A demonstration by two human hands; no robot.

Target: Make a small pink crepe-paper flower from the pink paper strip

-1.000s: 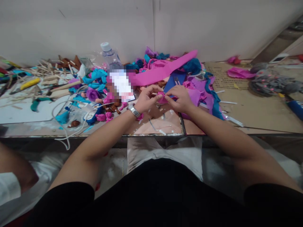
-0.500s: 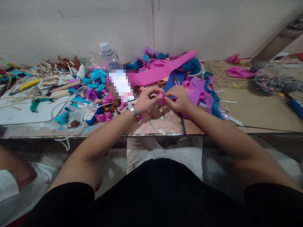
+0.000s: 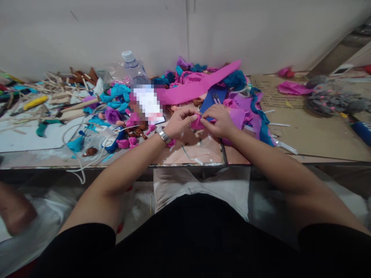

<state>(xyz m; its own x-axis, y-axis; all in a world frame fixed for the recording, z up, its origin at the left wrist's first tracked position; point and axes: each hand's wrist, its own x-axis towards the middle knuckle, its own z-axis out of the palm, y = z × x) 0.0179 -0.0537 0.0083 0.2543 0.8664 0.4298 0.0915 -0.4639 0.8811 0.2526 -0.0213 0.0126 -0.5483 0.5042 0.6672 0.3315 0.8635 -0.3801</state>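
Between my two hands is a small piece of pink crepe paper, pinched near its upper edge from both sides. My left hand, with a metal watch on its wrist, closes thumb and fingers on its left side. My right hand pinches the right side, its fingertips close to the left ones. Behind the hands lie a long pink paper strip and a blue piece. Purple crepe paper is heaped beside my right hand. Left of my left hand rests a phone with a blurred screen.
A clear bottle stands behind the phone. Wooden sticks, a yellow-handled tool and a white cable lie to the left. Cardboard covers the right, with a grey bundle. Another person's limb shows at lower left.
The pink paper between my hands looks more spread out and hangs lower than before. Both hands stay almost in place. The other person's limb at lower left has shifted slightly.
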